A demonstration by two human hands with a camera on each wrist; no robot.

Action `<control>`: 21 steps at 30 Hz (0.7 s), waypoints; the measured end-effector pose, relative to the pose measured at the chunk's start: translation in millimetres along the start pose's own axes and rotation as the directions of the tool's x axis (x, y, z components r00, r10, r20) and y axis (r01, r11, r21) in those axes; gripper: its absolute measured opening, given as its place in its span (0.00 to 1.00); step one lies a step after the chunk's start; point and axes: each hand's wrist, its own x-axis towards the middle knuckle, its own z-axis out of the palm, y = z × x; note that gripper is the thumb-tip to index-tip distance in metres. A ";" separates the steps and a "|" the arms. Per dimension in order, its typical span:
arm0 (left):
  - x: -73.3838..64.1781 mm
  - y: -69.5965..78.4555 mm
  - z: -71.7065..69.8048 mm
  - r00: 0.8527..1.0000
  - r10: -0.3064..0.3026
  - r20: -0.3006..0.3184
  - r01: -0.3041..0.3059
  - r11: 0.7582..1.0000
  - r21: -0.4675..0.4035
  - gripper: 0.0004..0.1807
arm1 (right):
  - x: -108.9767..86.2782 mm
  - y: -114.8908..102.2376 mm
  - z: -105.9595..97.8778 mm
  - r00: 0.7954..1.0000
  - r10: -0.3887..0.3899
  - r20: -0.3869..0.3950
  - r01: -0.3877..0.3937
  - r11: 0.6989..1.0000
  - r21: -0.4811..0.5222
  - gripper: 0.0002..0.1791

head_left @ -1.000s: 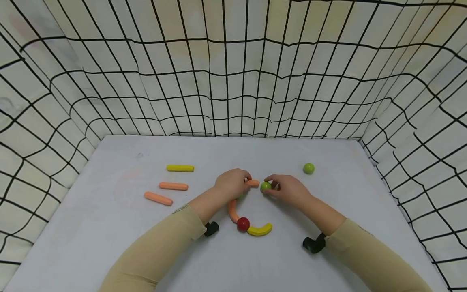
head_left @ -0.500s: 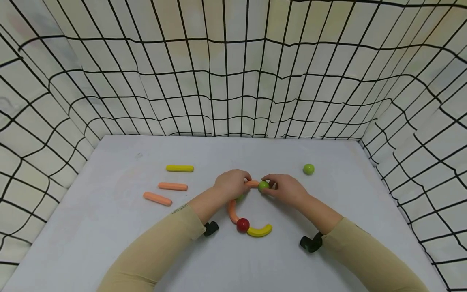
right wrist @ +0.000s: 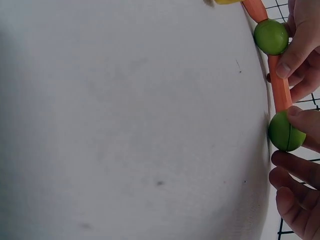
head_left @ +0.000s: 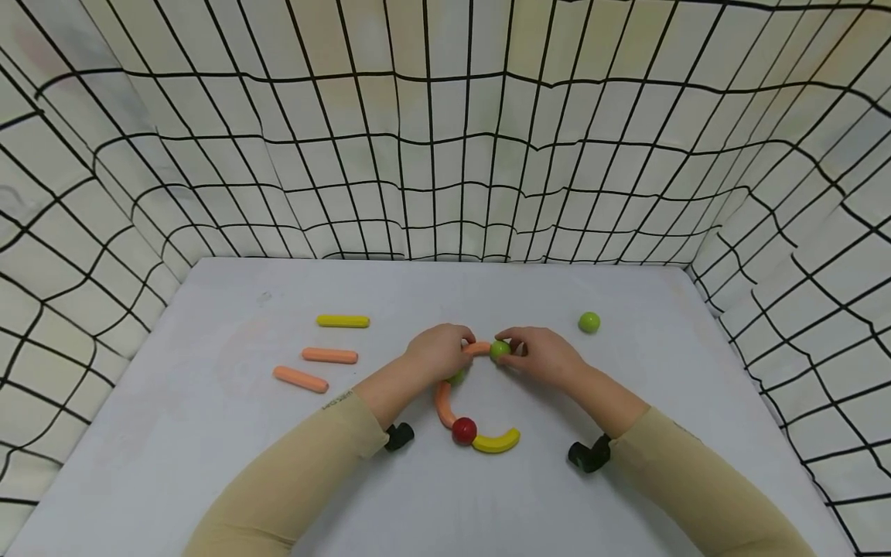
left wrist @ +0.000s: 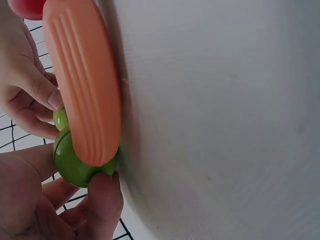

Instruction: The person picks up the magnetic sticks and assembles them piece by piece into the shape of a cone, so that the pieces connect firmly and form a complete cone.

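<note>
Orange stick (head_left: 478,349) in left hand (head_left: 437,353), long axis crosswise, right end against green ball (head_left: 499,351) in right hand (head_left: 546,356).

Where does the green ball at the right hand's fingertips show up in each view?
Head: the green ball is right of and below centre.
Left wrist: left side, around mid-height, partly hidden.
Right wrist: near the right edge, around mid-height.
Shared landmark: the second green ball, partly covered by the left hand in head view.

Passage is left between the right hand (head_left: 546,356) and the curved yellow piece (head_left: 496,442); the table's (head_left: 445,294) far side is fenced by black netting (head_left: 431,142).
</note>
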 end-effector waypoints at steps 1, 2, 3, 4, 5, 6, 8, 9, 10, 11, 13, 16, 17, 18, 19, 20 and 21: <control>-0.1 -0.2 0.1 1.000 -0.005 -0.002 0.005 1.000 -0.008 0.16 | 1.2 0.3 -0.4 1.000 -0.002 0.003 0.002 1.000 0.001 0.22; -0.1 -0.6 0.3 1.000 -0.008 -0.004 0.008 1.000 -0.014 0.16 | 2.6 0.8 -0.7 1.000 -0.005 0.007 0.005 1.000 0.000 0.22; -0.2 -0.9 0.5 1.000 -0.012 -0.007 0.012 1.000 -0.018 0.16 | 3.8 0.8 -1.3 1.000 -0.008 0.013 0.008 1.000 0.003 0.22; 0.1 -1.4 0.9 1.000 -0.015 -0.010 0.015 1.000 -0.018 0.16 | 5.0 0.7 -1.9 1.000 -0.009 0.020 0.009 1.000 0.007 0.23; 0.1 -1.7 1.1 1.000 -0.018 -0.014 0.017 1.000 -0.019 0.16 | 6.1 0.5 -2.5 1.000 -0.012 0.027 0.011 1.000 0.008 0.23; -0.1 -1.9 1.3 1.000 -0.021 -0.016 0.020 0.999 -0.025 0.16 | 7.1 0.1 -3.2 0.999 -0.013 0.035 0.013 1.000 0.008 0.23; -0.1 -2.7 1.6 0.999 -0.024 -0.023 0.023 0.999 -0.026 0.16 | 8.7 -0.9 -4.4 0.999 -0.014 0.049 0.014 1.000 0.007 0.23; -0.2 -2.9 1.9 0.999 -0.025 -0.025 0.025 0.999 -0.027 0.17 | 9.2 -1.5 -5.1 0.998 -0.012 0.055 0.011 1.000 0.009 0.23; -0.2 -3.3 2.0 0.999 -0.026 -0.027 0.026 0.999 -0.027 0.17 | 9.5 -2.0 -5.7 0.998 -0.010 0.060 0.010 1.000 0.008 0.23; -0.2 -3.7 2.1 0.999 -0.027 -0.028 0.026 0.999 -0.029 0.17 | 9.6 -2.4 -6.1 0.998 -0.011 0.064 0.011 1.000 0.008 0.23; -0.1 -4.6 2.5 0.999 -0.028 -0.030 0.027 0.999 -0.028 0.17 | 9.7 -2.7 -6.4 0.998 -0.010 0.069 0.010 1.000 0.007 0.23; -0.7 -4.8 2.4 0.999 -0.030 -0.030 0.029 0.999 -0.031 0.17 | 9.4 -2.1 -6.1 0.997 -0.015 0.070 0.014 1.000 0.006 0.24; -0.8 -4.7 2.4 0.999 -0.030 -0.030 0.029 0.999 -0.030 0.17 | 9.2 -1.9 -6.2 0.997 -0.017 0.069 0.017 1.000 0.005 0.24; -0.9 -4.5 2.3 0.999 -0.031 -0.030 0.030 0.999 -0.028 0.17 | 8.8 -1.6 -6.3 0.998 -0.019 0.067 0.019 1.000 0.004 0.25; -1.0 -4.4 2.2 0.999 -0.032 -0.029 0.031 0.999 -0.026 0.17 | 8.4 -1.1 -6.5 0.998 -0.023 0.063 0.023 1.000 0.003 0.25; -0.8 -4.4 2.2 0.999 -0.033 -0.028 0.032 0.999 -0.026 0.17 | 7.6 -0.7 -7.1 0.998 -0.027 0.058 0.026 1.000 0.002 0.25; -0.4 -4.5 2.3 0.999 -0.033 -0.028 0.032 0.999 -0.024 0.17 | 6.5 -0.3 -7.9 0.998 -0.029 0.050 0.029 1.000 0.002 0.25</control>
